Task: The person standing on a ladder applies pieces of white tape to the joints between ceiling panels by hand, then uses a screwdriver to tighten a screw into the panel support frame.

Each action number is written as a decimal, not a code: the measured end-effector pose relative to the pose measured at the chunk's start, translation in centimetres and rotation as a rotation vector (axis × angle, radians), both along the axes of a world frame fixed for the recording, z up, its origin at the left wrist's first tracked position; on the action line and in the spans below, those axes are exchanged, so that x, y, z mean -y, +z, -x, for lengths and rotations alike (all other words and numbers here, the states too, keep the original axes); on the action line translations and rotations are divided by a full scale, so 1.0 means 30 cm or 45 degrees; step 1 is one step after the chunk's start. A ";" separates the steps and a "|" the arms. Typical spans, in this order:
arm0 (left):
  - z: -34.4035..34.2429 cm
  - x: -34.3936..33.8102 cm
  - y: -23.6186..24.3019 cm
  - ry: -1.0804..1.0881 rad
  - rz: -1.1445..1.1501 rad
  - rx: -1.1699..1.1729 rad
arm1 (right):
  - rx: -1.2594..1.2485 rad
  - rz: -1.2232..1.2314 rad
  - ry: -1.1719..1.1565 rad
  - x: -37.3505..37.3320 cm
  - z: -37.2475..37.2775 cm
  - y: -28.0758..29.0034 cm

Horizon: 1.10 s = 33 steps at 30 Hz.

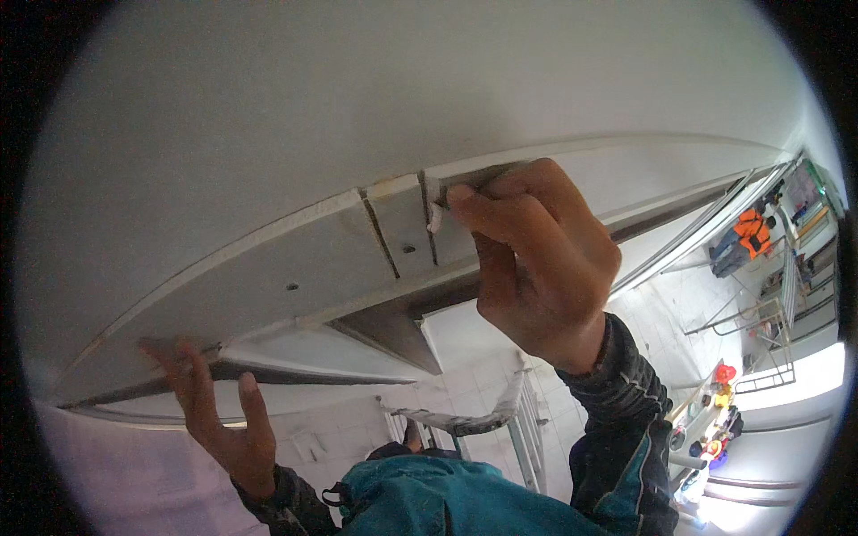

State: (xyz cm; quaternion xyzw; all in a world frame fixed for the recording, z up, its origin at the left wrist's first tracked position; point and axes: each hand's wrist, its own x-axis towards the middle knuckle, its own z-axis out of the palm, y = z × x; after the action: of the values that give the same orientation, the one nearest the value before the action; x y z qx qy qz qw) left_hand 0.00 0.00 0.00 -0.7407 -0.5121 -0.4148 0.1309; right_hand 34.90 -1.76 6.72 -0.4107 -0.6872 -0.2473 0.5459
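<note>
A pale board strip with narrow cuts and small holes runs along the edge of the white overhead surface. My right hand is closed at one of the cuts, its fingertips against the board beside a small curled, pale scrap; what they hold, if anything, is unclear. On the left, my left hand has its fingers apart, with blurred tips at the lower part of the strip. Nothing shows in that hand.
Below are a paint-spattered ladder and a tiled floor. At the right are a person in an orange vest, metal scaffolding and a cluster of colourful items. A recessed ledge runs beside the strip.
</note>
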 end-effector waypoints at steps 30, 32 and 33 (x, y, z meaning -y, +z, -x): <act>-0.492 -0.142 0.267 -0.654 -0.738 -0.374 | -0.326 0.065 0.266 0.026 0.027 -0.016; -0.494 -0.132 0.269 -0.648 -0.713 -0.368 | -0.325 0.010 0.258 0.011 0.036 -0.006; -0.495 -0.127 0.269 -0.640 -0.698 -0.366 | -0.317 0.015 0.262 0.011 0.038 -0.003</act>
State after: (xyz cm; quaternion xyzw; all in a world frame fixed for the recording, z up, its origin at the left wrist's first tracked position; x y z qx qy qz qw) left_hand 14.86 3.82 8.06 -0.8310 -0.1617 -0.4474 0.2884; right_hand 33.75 -2.08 6.65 -0.3689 -0.6541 -0.1333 0.6467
